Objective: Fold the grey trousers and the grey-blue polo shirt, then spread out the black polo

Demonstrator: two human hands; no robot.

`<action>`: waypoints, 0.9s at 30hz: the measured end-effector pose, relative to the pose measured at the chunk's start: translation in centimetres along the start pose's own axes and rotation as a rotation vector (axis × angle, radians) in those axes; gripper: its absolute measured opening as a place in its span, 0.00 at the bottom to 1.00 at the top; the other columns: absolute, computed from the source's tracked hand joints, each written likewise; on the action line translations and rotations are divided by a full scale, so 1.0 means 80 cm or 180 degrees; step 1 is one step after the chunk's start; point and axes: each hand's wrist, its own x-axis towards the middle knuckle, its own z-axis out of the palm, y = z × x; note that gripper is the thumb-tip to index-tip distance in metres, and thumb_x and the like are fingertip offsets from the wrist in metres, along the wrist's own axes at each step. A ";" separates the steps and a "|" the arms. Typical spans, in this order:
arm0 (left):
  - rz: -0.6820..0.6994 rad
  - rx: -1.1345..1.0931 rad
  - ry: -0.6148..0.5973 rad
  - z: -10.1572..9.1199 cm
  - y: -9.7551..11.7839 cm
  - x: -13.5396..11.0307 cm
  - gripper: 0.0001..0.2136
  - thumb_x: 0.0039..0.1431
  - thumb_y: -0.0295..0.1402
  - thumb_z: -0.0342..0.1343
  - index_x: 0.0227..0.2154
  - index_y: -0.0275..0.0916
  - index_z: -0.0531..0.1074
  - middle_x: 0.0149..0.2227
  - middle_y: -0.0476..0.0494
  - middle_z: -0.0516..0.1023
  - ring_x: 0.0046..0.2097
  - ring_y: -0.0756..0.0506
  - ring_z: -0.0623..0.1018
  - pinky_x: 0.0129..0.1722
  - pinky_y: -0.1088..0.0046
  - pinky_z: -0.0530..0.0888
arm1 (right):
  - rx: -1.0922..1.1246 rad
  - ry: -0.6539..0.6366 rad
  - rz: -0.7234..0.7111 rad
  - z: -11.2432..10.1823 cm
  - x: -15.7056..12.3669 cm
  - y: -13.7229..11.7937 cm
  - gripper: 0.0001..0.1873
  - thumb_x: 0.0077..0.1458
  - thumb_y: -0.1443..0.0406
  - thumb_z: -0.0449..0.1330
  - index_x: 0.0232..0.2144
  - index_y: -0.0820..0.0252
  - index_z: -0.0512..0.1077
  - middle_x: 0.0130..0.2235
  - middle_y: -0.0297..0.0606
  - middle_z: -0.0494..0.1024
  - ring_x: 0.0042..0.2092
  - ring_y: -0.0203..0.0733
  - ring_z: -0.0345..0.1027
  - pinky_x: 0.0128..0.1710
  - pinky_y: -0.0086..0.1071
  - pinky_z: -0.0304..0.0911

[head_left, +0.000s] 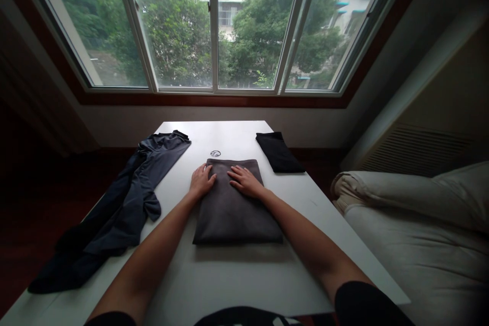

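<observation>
A dark grey garment (237, 219), folded into a flat rectangle, lies on the white table (305, 265) in front of me; its exact kind cannot be told. My left hand (202, 181) rests at its far left edge, fingers stretched out and partly on the cloth. Flat on the upper right part of the fabric is my right hand (246, 182), its fingers spread. Neither hand grips anything.
Along the table's left side sprawls a crumpled dark blue garment (126, 209), overhanging the edge. A folded black cloth (280, 153) lies at the far right. Beyond the grey garment is a small round mark (215, 153). A pale sofa (416, 224) stands right; a window (214, 35) is ahead.
</observation>
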 end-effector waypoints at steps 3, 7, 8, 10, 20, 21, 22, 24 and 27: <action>0.0065 0.0078 -0.0007 -0.010 0.017 -0.005 0.24 0.68 0.45 0.52 0.63 0.42 0.68 0.70 0.37 0.61 0.69 0.35 0.60 0.68 0.55 0.57 | -0.0055 0.0056 0.0451 0.001 0.000 0.014 0.32 0.70 0.46 0.47 0.70 0.49 0.59 0.73 0.40 0.54 0.74 0.50 0.42 0.71 0.52 0.38; 0.0744 0.0022 0.0004 -0.026 0.064 -0.028 0.21 0.68 0.43 0.52 0.59 0.42 0.71 0.69 0.37 0.62 0.68 0.35 0.61 0.68 0.53 0.57 | -0.0246 0.0316 0.0820 -0.001 -0.004 0.045 0.29 0.70 0.50 0.49 0.67 0.51 0.63 0.71 0.41 0.57 0.73 0.51 0.43 0.71 0.54 0.37; 0.1045 -0.0034 -0.0065 -0.028 0.079 -0.038 0.20 0.69 0.43 0.52 0.59 0.42 0.71 0.68 0.38 0.63 0.67 0.35 0.63 0.68 0.54 0.57 | -0.0256 0.0372 0.0852 -0.002 -0.006 0.052 0.28 0.70 0.51 0.50 0.67 0.51 0.64 0.71 0.41 0.57 0.73 0.51 0.43 0.71 0.54 0.38; 0.1731 -0.0144 -0.0333 -0.031 0.110 -0.061 0.20 0.69 0.44 0.51 0.60 0.44 0.70 0.67 0.39 0.65 0.66 0.37 0.65 0.67 0.55 0.58 | -0.0205 0.0475 0.0940 -0.004 -0.010 0.065 0.26 0.70 0.54 0.51 0.66 0.51 0.66 0.71 0.41 0.58 0.72 0.51 0.45 0.70 0.52 0.42; 0.3384 -0.0068 -0.1241 -0.056 0.201 -0.176 0.29 0.68 0.51 0.50 0.67 0.44 0.61 0.69 0.37 0.62 0.68 0.33 0.63 0.64 0.46 0.60 | 0.0150 0.0750 0.1039 -0.006 -0.013 0.081 0.27 0.65 0.56 0.57 0.64 0.57 0.69 0.67 0.44 0.65 0.68 0.47 0.59 0.68 0.42 0.53; 0.3438 -0.0068 -0.1240 -0.056 0.206 -0.184 0.31 0.68 0.52 0.50 0.68 0.42 0.60 0.69 0.36 0.61 0.68 0.33 0.62 0.64 0.47 0.60 | 0.0132 0.0749 0.1048 -0.005 -0.012 0.080 0.27 0.65 0.56 0.57 0.64 0.56 0.68 0.67 0.45 0.65 0.68 0.47 0.59 0.68 0.42 0.53; 0.3477 -0.0063 -0.1214 -0.055 0.211 -0.190 0.31 0.69 0.52 0.49 0.68 0.40 0.58 0.70 0.36 0.60 0.68 0.33 0.61 0.65 0.47 0.59 | 0.0117 0.0748 0.1057 -0.005 -0.012 0.079 0.27 0.65 0.56 0.56 0.64 0.56 0.68 0.67 0.45 0.65 0.68 0.47 0.58 0.68 0.43 0.53; 0.3539 -0.0046 -0.1094 -0.050 0.219 -0.199 0.30 0.71 0.51 0.46 0.68 0.39 0.57 0.71 0.37 0.59 0.69 0.33 0.59 0.65 0.48 0.58 | 0.0095 0.0749 0.1065 -0.004 -0.012 0.078 0.27 0.66 0.56 0.56 0.64 0.56 0.68 0.67 0.44 0.65 0.68 0.47 0.58 0.68 0.43 0.53; 0.3655 0.0016 -0.0876 -0.043 0.230 -0.201 0.25 0.72 0.49 0.46 0.64 0.40 0.63 0.67 0.39 0.64 0.66 0.35 0.62 0.63 0.51 0.60 | 0.0083 0.0752 0.1056 -0.004 -0.012 0.079 0.27 0.66 0.56 0.56 0.64 0.56 0.68 0.67 0.44 0.66 0.67 0.47 0.59 0.68 0.42 0.53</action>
